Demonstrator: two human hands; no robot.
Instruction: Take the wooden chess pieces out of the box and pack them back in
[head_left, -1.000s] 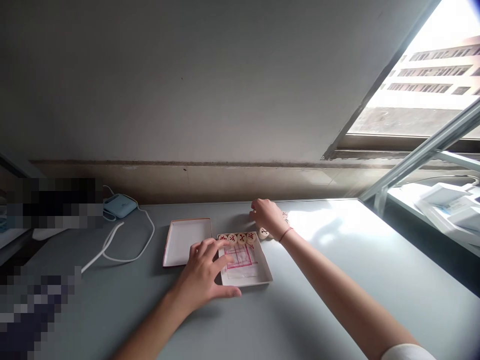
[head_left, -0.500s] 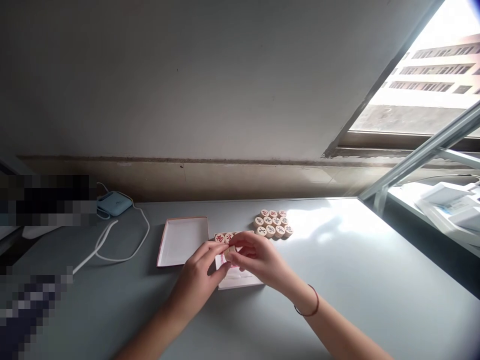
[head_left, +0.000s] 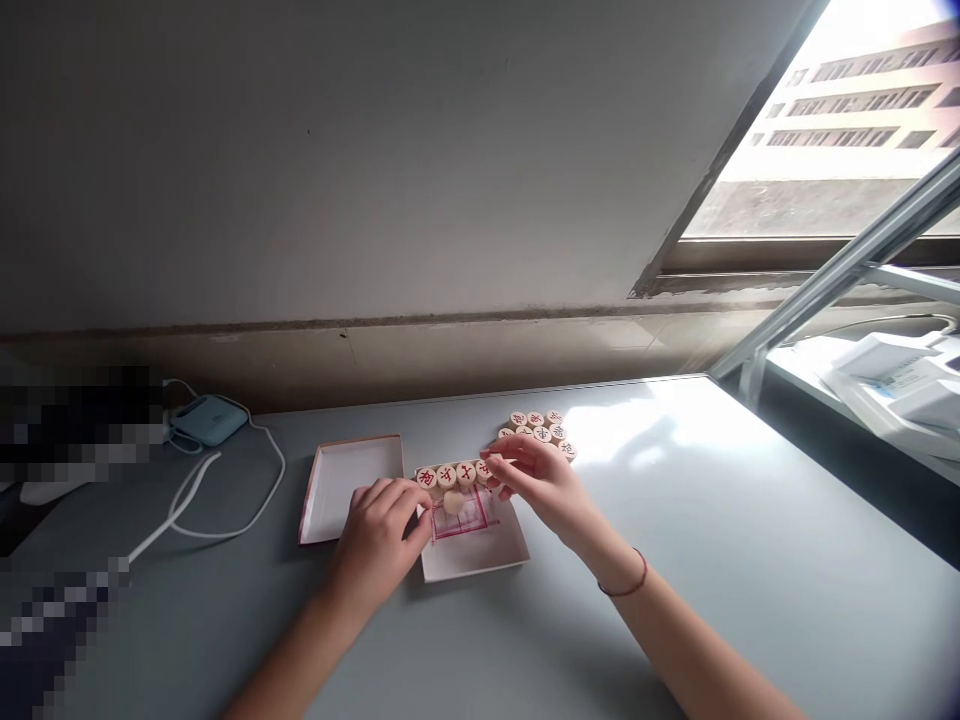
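Observation:
A shallow white box lies on the table, with red grid lines on its floor. Along its far side runs a row of round wooden Chinese chess pieces with red characters. One blank-faced piece lies just in front of that row. My left hand is at the box's left edge, fingers bent, a gap between thumb and forefinger, holding nothing visible. Over the right end of the row hovers my right hand, fingers apart; it partly hides the last piece, and contact with it is unclear.
Behind my right hand, more chess pieces form a block on the table. An upturned box lid sits left of the box. Farther left are a light-blue device and a white cable. A metal bar slants at right.
My hands have moved apart, left and right. The piece that was between their fingers is let go, and a blank-faced piece now shows in the box. The view has shifted slightly.

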